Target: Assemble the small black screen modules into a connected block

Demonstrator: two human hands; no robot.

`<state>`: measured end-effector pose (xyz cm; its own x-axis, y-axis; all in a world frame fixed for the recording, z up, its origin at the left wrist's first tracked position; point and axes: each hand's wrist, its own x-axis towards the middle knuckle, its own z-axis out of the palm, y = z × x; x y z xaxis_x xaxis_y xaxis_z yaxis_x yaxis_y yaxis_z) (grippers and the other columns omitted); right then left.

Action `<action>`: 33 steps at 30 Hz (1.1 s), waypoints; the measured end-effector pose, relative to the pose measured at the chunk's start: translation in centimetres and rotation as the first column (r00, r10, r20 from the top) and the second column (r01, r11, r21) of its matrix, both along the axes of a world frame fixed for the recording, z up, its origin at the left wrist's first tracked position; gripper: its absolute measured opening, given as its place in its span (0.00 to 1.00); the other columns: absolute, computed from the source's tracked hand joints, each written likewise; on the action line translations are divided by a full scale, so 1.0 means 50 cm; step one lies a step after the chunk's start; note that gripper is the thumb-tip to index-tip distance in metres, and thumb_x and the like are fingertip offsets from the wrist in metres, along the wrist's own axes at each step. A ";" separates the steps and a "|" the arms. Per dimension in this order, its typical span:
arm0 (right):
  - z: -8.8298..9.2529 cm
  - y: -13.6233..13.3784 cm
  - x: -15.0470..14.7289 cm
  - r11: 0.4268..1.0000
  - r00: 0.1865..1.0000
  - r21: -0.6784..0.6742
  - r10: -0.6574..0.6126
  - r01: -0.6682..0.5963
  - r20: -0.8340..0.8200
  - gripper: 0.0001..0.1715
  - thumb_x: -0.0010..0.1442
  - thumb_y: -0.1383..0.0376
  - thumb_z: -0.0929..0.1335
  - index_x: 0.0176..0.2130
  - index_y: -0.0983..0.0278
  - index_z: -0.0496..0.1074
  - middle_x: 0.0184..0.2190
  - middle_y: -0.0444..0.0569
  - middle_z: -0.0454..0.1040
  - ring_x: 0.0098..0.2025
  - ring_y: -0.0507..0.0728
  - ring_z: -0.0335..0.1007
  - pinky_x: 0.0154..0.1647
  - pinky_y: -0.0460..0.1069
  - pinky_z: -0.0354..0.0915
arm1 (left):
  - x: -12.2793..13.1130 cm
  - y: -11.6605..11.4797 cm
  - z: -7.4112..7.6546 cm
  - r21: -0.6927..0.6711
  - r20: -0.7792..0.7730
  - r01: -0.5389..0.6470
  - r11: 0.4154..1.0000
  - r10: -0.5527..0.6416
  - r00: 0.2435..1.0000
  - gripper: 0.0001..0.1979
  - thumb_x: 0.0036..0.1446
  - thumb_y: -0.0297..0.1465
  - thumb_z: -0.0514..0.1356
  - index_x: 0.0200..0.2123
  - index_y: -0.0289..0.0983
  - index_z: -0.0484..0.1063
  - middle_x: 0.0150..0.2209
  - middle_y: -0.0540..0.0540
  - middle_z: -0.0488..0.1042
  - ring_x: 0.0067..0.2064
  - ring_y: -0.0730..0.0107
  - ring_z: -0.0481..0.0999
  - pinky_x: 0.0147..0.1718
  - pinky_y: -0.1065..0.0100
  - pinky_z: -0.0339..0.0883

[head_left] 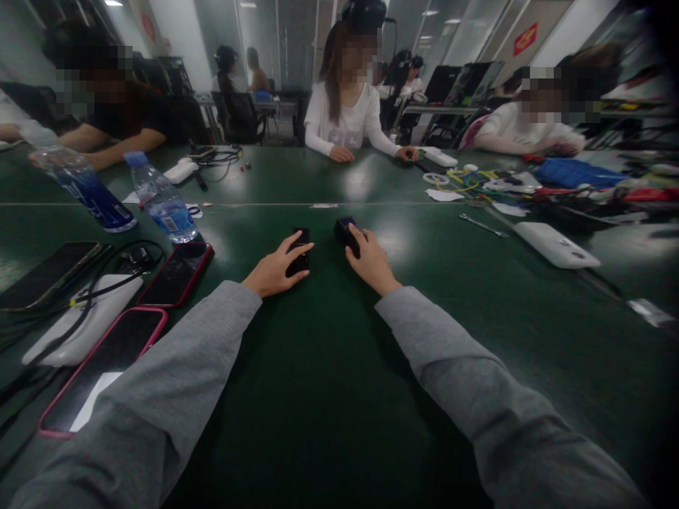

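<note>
We found two small dark units on the green table (pixel 329 382), side by side but apart, just ahead of the person and short of the seam across the tabletop. The left black unit (pixel 301 247) lay with its long axis running almost straight away from the person. The right black unit (pixel 344 227) lay skewed, its far end turned toward the left; we could not tell front from back on either. We judged both to be rigid, light, smooth-cased pieces – likely slippery under a loose pinch – and best taken across the short sides, thumb against fingers, near the middle. The left hand (pixel 276 270) was closed on its unit, fingers over the top and thumb along the near side. The right hand (pixel 372 263) had its fingers curled against the near end of its unit; we could not tell whether it clamped the piece or merely rested on it. To the left lay a red-edged phone (pixel 177 276), a pink-edged phone (pixel 106 360), a white power bank (pixel 79 329) with black cables and two water bottles (pixel 162 201). To the right sat a white case (pixel 556 245). Opposite, a co-worker in white (pixel 344 120) kept both hands on the table – well apart from the person's own.
</note>
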<state>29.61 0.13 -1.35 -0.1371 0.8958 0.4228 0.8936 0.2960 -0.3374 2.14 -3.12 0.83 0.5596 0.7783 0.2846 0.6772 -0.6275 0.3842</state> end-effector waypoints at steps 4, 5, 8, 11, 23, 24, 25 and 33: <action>0.003 -0.002 -0.004 0.999 0.999 -0.011 -0.031 0.031 0.037 0.35 0.66 0.59 0.62 0.69 0.60 0.53 0.57 0.62 0.62 0.47 0.68 0.71 0.44 0.62 0.71 | 0.018 -0.005 0.002 -0.009 0.033 -0.051 0.999 0.051 0.998 0.33 0.60 0.42 0.61 0.67 0.50 0.54 0.71 0.42 0.45 0.60 0.43 0.70 0.55 0.42 0.70; 0.003 -0.002 -0.005 0.999 0.998 -0.012 -0.050 0.051 0.049 0.35 0.66 0.59 0.62 0.69 0.61 0.53 0.56 0.62 0.63 0.45 0.67 0.72 0.43 0.62 0.71 | 0.022 -0.004 0.001 -0.013 0.058 -0.069 0.998 0.069 0.996 0.34 0.59 0.42 0.62 0.67 0.49 0.55 0.70 0.41 0.47 0.59 0.43 0.71 0.54 0.41 0.70; 0.005 -0.002 -0.007 0.994 0.992 -0.010 -0.107 0.108 0.065 0.35 0.66 0.60 0.62 0.69 0.62 0.54 0.53 0.63 0.65 0.41 0.66 0.72 0.40 0.61 0.71 | 0.022 0.010 -0.005 -0.036 0.162 -0.108 0.994 0.112 0.980 0.46 0.51 0.46 0.68 0.69 0.47 0.50 0.70 0.37 0.44 0.60 0.38 0.68 0.55 0.38 0.68; 0.005 0.000 -0.006 0.992 0.990 -0.006 -0.124 0.125 0.062 0.35 0.66 0.60 0.63 0.68 0.62 0.55 0.52 0.63 0.66 0.40 0.65 0.72 0.39 0.60 0.71 | 0.003 0.040 -0.011 -0.187 0.283 -0.041 0.981 0.094 0.955 0.60 0.42 0.46 0.73 0.71 0.50 0.41 0.72 0.36 0.32 0.61 0.34 0.66 0.54 0.37 0.67; 0.010 -0.004 -0.008 0.992 0.990 -0.021 -0.122 0.124 0.063 0.36 0.65 0.59 0.62 0.69 0.62 0.54 0.52 0.63 0.65 0.40 0.64 0.71 0.38 0.59 0.71 | 0.005 0.064 -0.019 -0.396 0.470 0.057 0.916 0.149 0.870 0.62 0.43 0.41 0.74 0.70 0.56 0.35 0.72 0.36 0.40 0.49 0.51 0.76 0.45 0.43 0.74; 0.008 -0.003 -0.007 0.992 0.990 -0.015 -0.123 0.124 0.063 0.36 0.65 0.59 0.62 0.69 0.62 0.54 0.51 0.62 0.65 0.40 0.64 0.71 0.38 0.60 0.71 | 0.008 0.061 -0.017 -0.377 0.469 0.057 0.925 0.137 0.873 0.60 0.45 0.41 0.73 0.70 0.56 0.36 0.72 0.37 0.41 0.48 0.52 0.76 0.44 0.44 0.74; 0.006 -0.001 -0.006 0.992 0.990 -0.008 -0.123 0.124 0.062 0.36 0.65 0.59 0.62 0.69 0.62 0.54 0.51 0.62 0.65 0.40 0.64 0.71 0.38 0.60 0.71 | 0.009 0.059 -0.015 -0.356 0.467 0.059 0.933 0.122 0.876 0.58 0.47 0.41 0.72 0.70 0.57 0.36 0.72 0.37 0.42 0.48 0.53 0.76 0.44 0.45 0.75; 0.004 0.000 -0.003 0.993 0.992 -0.009 -0.116 0.116 0.049 0.36 0.65 0.57 0.62 0.69 0.61 0.54 0.51 0.62 0.65 0.40 0.64 0.71 0.38 0.60 0.71 | -0.031 0.068 0.019 -0.249 0.445 0.027 0.968 0.090 0.891 0.49 0.55 0.40 0.67 0.71 0.52 0.38 0.71 0.39 0.46 0.58 0.48 0.71 0.47 0.48 0.73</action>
<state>29.44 0.14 -1.17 -0.0518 0.9117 0.4075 0.9371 0.1855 -0.2958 0.59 0.30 1.78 0.3903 0.8703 0.3004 0.4124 -0.4570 0.7881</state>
